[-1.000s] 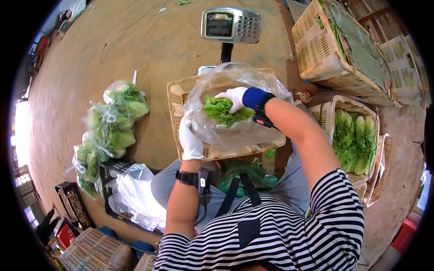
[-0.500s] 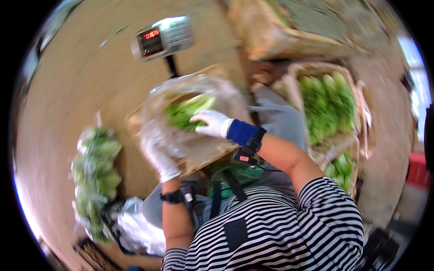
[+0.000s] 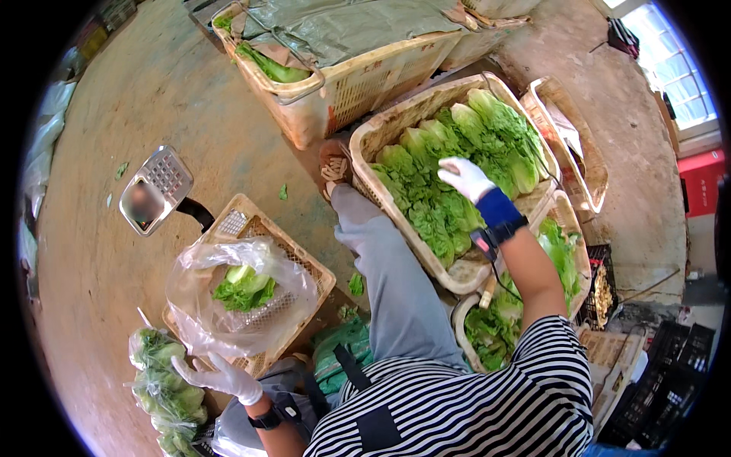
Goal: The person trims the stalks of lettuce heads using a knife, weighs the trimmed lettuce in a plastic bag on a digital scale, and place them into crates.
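Observation:
White gloves cover both of my hands. My right hand (image 3: 466,180) hovers over romaine-like lettuce heads (image 3: 434,152) lined up in a large cream plastic crate (image 3: 365,145) at the right; its fingers are loosely apart with nothing between them. At the lower left, my left hand (image 3: 221,378) is spread and holds nothing, near the front of a clear plastic bag (image 3: 198,305). That bag lies open in a shallow yellowish basket (image 3: 316,266). Inside it rests a lettuce head (image 3: 245,288). A scale's display head (image 3: 156,190) stands just beyond the basket.
Filled clear bags of lettuce (image 3: 167,381) stand at the lower left. A second crate of greens (image 3: 495,327) sits by my right forearm. Farther off is a large crate (image 3: 365,84) under a grey-green cover. My right leg (image 3: 388,266) stretches between basket and crate.
My right hand has left the lettuce in the bag and moved right, over the crate. My left hand has let go of the bag's edge. The view has swung to the right.

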A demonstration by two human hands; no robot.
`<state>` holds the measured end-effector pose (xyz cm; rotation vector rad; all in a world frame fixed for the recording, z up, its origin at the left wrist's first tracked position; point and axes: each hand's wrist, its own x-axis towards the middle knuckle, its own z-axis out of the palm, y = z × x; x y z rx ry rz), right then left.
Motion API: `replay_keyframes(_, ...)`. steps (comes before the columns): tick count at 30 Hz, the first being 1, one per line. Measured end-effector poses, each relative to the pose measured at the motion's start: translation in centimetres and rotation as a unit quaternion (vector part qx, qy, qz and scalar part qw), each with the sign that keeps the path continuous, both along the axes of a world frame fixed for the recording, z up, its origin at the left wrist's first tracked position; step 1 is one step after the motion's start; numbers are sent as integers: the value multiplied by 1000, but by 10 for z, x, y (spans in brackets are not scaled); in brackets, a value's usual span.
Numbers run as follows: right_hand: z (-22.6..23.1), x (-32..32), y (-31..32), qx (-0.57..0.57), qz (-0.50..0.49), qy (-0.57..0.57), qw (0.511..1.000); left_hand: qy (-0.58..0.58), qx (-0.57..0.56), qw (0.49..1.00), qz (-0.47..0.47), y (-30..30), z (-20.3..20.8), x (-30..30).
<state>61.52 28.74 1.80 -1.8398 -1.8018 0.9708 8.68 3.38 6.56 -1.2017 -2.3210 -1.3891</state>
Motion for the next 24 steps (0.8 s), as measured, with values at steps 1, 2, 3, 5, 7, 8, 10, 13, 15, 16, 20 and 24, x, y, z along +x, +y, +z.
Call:
replay_keyframes(1, -4, 2, 29, 31, 16, -160, 986, -56, 11, 997, -42, 5, 3, 18)
replay_keyframes(2, -27, 9, 60, 75, 27, -223, 972, -112, 22, 990, -84, 11, 5, 35)
replay_keyframes(3, -41, 4, 91, 32, 5, -282, 959, -166, 33, 978, -123, 16, 4, 48)
replay_keyframes(5, -70, -7, 147, -16, -15, -351, 936, -212, -31, 964, -154, 17, -5, 63)
replay_keyframes(7, -93, -23, 190, -119, -14, -405, 907, -272, -73, 945, -164, 20, -12, 78)
replay_keyframes(8, -103, -27, 208, -231, -20, -400, 887, -284, -91, 940, -164, 22, -16, 79)
replay_keyframes(10, -145, -23, 221, -226, -1, -453, 862, -308, -128, 928, -165, 20, -27, 78)
replay_keyframes(13, -181, -16, 242, -319, -15, -507, 800, -360, -137, 911, -148, 23, -42, 72)
replay_keyframes(15, -162, -22, 245, -335, -12, -476, 813, -388, -141, 902, -125, 25, -46, 73)
replay_keyframes(16, -162, -8, 248, -351, 12, -494, 796, -399, -138, 897, -130, 27, -49, 70)
replay_keyframes(20, -71, -9, 202, -213, 101, -342, 910, -432, -115, 886, -123, 26, -47, 66)
replay_keyframes(24, 6, 47, 109, 7, 44, -14, 999, -455, -91, 870, -170, 29, -37, 71)
